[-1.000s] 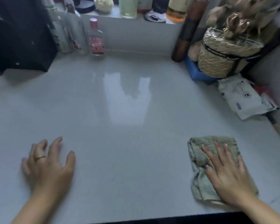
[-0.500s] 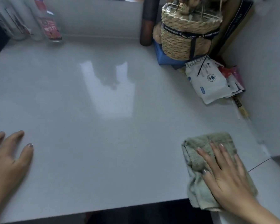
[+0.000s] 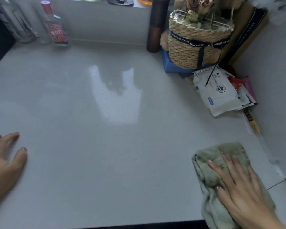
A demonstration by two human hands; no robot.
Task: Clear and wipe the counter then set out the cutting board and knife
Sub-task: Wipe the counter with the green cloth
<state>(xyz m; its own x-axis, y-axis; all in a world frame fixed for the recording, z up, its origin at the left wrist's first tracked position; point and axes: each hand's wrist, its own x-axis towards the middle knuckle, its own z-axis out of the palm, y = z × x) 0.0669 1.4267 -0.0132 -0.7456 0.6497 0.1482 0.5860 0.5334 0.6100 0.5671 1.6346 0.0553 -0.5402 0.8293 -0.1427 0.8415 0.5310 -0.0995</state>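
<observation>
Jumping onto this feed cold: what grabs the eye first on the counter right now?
The right hand lies flat on a green cloth at the counter's near right corner, while the left hand rests open on the bare surface at the near left. A rope-wrapped basket on a blue box stands at the back right, with white packets lying in front of it.

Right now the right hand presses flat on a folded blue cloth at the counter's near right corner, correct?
Not quite: in the head view the folded terry cloth under the right hand is pale green, not blue. It does lie at the glossy grey counter's near right corner.
</observation>
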